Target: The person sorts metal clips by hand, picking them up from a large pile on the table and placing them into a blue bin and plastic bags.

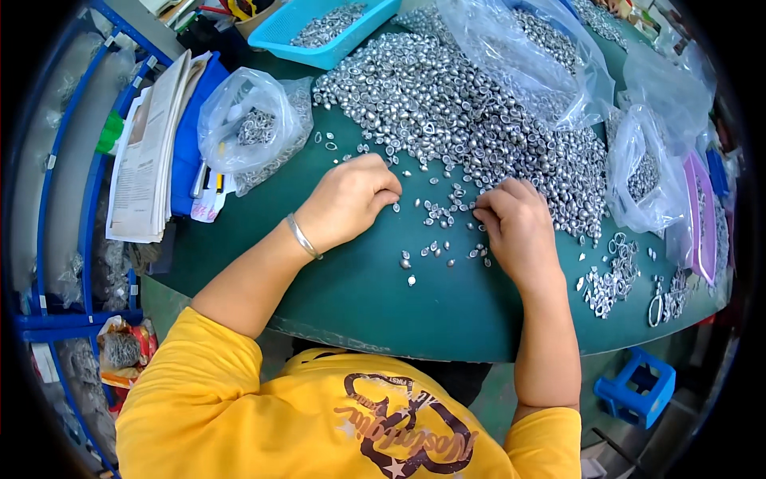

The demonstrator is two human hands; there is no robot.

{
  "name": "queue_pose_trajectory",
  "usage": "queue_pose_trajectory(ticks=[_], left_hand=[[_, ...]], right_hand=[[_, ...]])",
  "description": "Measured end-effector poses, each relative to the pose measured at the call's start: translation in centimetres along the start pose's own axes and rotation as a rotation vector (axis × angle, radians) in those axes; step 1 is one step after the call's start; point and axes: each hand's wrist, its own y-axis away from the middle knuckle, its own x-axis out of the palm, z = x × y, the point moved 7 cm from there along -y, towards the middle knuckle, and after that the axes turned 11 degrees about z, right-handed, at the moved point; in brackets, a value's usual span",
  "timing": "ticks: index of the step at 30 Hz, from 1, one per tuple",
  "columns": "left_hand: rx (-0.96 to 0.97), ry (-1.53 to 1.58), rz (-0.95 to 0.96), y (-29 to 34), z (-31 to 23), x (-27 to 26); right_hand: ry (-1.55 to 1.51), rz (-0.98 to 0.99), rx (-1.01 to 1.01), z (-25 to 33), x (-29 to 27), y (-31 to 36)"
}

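Note:
A large pile of small silver metal pieces (415,88), rounded and teardrop-like, covers the far middle of the green tabletop (343,299). My left hand (351,195), with a bangle on its wrist, is closed with fingertips pressed together at the pile's near-left edge. One small metal piece (396,207) shows right at those fingertips; whether it is gripped is unclear. My right hand (519,227) is closed too, thumb against fingers, at the pile's near side. What it pinches is hidden. Between both hands lie several loose metal pieces (437,214).
Clear plastic bags of metal parts stand at left (243,120) and right (646,172). A turquoise basket (319,52) sits at the back, a purple tray (700,215) at far right. Papers (148,152) stand at left. Flat metal pieces (610,279) lie near right; a blue stool (636,387) stands below.

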Motion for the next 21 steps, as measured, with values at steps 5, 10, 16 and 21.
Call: queue_pose_trajectory(ticks=[5,10,16,21], left_hand=[[-0.246,0.56,-0.019,0.0,1.5,0.9],[-0.314,1.509,-0.042,0.5,1.8,1.8],[-0.349,0.767,0.022,-0.4,1.1,1.4],[-0.011,0.069,-0.048,-0.9,-1.7,1.2]], right_hand=[[-0.864,0.006,0.271,-3.5,0.5,0.4],[-1.644,-0.097,0.284,-4.9,0.2,0.3],[-0.706,0.136,0.329,-2.3,1.2,0.4],[-0.411,-0.005,0.167,-1.8,-0.2,-0.1]])
